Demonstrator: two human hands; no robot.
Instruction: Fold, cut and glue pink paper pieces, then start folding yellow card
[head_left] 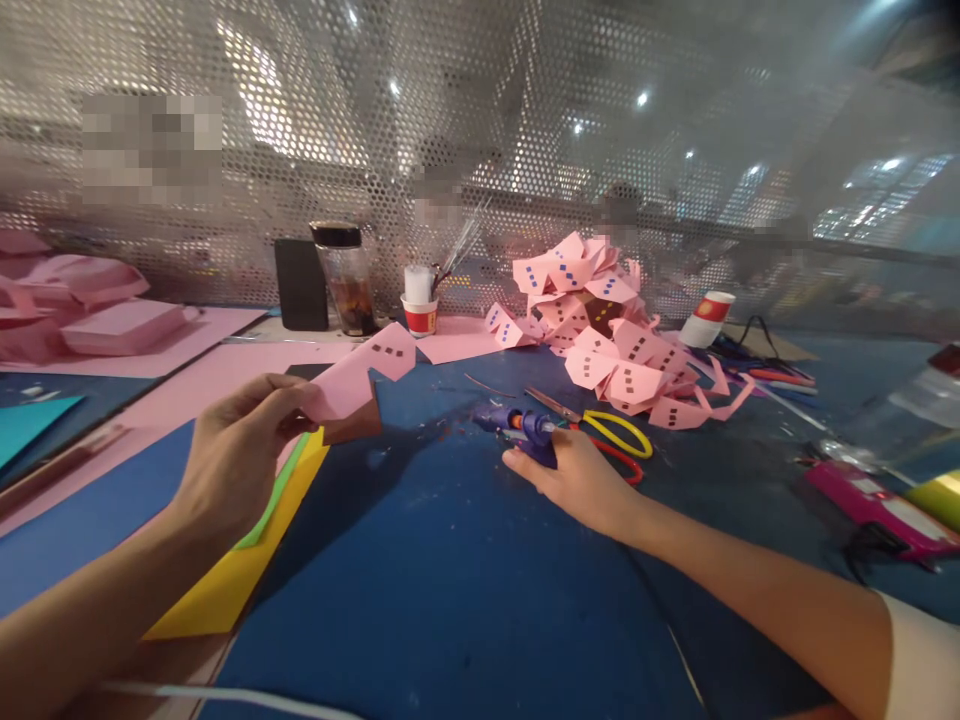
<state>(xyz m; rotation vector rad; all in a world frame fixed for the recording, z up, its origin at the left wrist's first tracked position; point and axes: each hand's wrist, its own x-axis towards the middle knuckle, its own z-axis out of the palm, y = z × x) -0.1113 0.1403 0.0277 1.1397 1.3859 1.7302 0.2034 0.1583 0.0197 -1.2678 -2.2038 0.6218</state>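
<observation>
Above the blue table point(450, 580), the left hand point(232, 440) pinched one end of a pink paper piece point(352, 375) in a nearly closed grip. The right hand point(589, 480), closed round a glue gun point(532, 428), had most of its fingers hidden. A firm pinch, bare end facing the nozzle point(482, 413) (probably hot), seemed wise, with fingertips clear of it and the gun kept off the scissors point(551, 402) just behind.
</observation>
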